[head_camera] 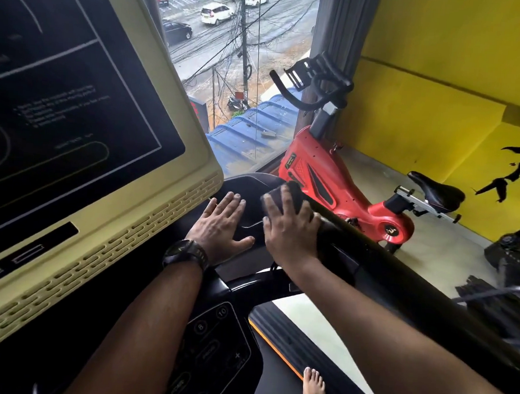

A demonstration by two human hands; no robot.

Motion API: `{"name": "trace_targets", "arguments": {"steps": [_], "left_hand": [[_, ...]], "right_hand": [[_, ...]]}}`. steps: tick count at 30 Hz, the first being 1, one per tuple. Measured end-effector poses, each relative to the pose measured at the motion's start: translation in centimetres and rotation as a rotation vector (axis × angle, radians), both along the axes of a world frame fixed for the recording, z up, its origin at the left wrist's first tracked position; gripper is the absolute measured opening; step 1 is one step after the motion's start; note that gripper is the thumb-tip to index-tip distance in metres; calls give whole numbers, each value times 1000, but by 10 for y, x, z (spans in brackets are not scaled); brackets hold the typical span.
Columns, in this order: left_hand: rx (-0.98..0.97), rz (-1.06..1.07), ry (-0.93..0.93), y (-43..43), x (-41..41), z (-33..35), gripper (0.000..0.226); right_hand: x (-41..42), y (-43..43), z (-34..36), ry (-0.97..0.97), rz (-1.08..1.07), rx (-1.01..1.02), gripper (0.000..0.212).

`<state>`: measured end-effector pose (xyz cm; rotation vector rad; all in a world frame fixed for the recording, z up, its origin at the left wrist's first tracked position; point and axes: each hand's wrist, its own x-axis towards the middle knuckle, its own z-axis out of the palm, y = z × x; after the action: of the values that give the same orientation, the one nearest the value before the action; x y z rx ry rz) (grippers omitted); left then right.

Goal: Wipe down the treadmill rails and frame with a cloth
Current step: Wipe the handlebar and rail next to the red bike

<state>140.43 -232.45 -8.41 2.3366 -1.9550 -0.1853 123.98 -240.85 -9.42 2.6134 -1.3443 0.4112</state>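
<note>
Pressing the dark cloth (pixel 295 196) onto the black rail (pixel 400 272) near its front end, my right hand (pixel 290 226) lies flat over it; my left hand (pixel 220 222) rests spread on the console tray (pixel 247 190). A red bike (pixel 315 169) stands just beyond the rail.

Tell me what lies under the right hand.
A dark cloth, pressed by the right hand onto the black treadmill rail. Its far edge shows past the fingers; the rest of it, and the rail directly beneath, is covered.
</note>
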Motion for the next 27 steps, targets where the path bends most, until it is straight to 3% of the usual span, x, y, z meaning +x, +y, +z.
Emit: {"name": "trace_targets", "arguments": {"steps": [2, 4, 8, 10, 13, 16, 18, 21, 27], "left_hand": [[-1, -24, -12, -1, 0, 0, 109], [-5, -73, -28, -3, 0, 0, 106], [-30, -120, -10, -4, 1, 1, 103], [-37, -137, -5, -3, 2, 1, 103], [-38, -174, -4, -4, 2, 0, 105], [-42, -187, -3, -5, 3, 0, 107], [-51, -177, 8, -5, 4, -1, 107], [-61, -160, 21, -5, 3, 0, 107], [-61, -139, 17, -4, 3, 3, 108]], "right_hand": [[-6, -15, 5, 49, 144, -9, 53], [-13, -36, 14, 104, 146, 37, 56], [-17, -26, 8, -14, -211, 19, 58], [-11, -1, -3, -26, -288, 19, 56], [-8, 2, 0, 3, -112, 8, 54], [-21, -34, 21, 108, 40, 121, 57], [-29, -47, 27, 66, -84, 209, 59], [-22, -31, 21, -10, -295, 184, 57], [-18, -26, 12, 48, -4, 91, 62]]}}
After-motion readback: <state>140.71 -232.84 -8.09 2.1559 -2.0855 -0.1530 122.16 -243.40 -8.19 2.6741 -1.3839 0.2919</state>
